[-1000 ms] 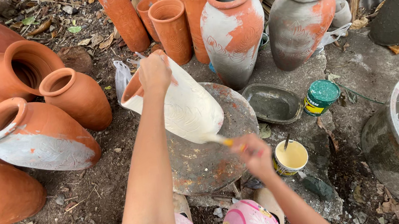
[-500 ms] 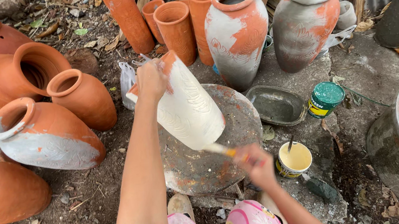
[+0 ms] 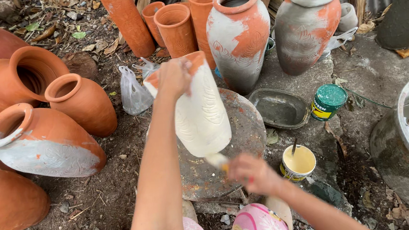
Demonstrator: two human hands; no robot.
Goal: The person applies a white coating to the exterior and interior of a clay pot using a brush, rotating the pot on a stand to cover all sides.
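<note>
Matt cream-painted clay vase (image 3: 201, 112) on a rusty, rough metal disc (image 3: 241, 141).

**Bare arms, bright patterned legwear**

Both arms are bare from the frame's lower edge to the fingers, with no sleeves, gloves, watch or bracelet showing. The left hand (image 3: 174, 77) carries no ring that can be made out. The right hand (image 3: 253, 173) has a small reddish spot at a fingertip, perhaps nail polish or paint; it is too small to tell. Below, the knees wear pink fabric (image 3: 258, 227) printed with white, yellow and blue swirling shapes.
</note>
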